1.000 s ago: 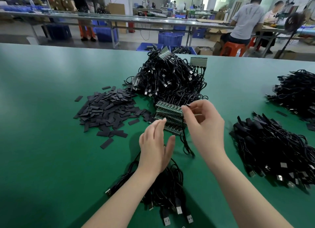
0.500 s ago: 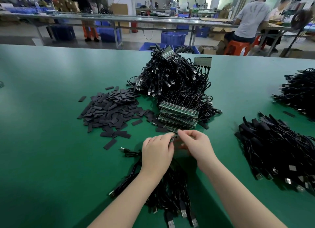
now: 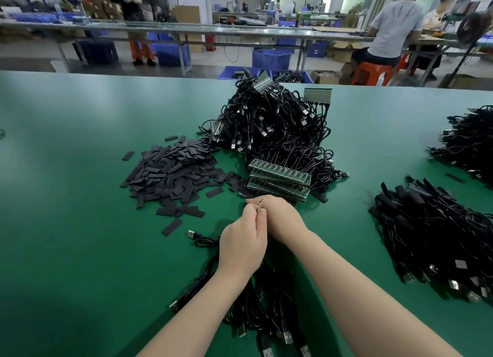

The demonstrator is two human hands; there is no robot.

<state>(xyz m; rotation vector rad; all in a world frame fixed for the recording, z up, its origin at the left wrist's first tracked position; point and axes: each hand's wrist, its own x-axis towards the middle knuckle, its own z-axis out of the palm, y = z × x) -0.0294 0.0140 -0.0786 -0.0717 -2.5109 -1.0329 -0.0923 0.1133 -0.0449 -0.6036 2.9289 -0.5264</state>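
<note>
I am watching the left hand (image 3: 244, 246) and the right hand (image 3: 281, 220) touching each other, curled fingers of both pinching a small thin brownish piece (image 3: 260, 205), perhaps a circuit board.

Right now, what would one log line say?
left hand: pinches small part | right hand: holds same part | behind: green board stack

Green table (image 3: 80, 223); blk cables (image 3: 272, 127); green boards (image 3: 280, 172).

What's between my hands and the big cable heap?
Head view: a stack of green circuit boards, between the cable heap and the left hand and right hand pinching a small part.
</note>
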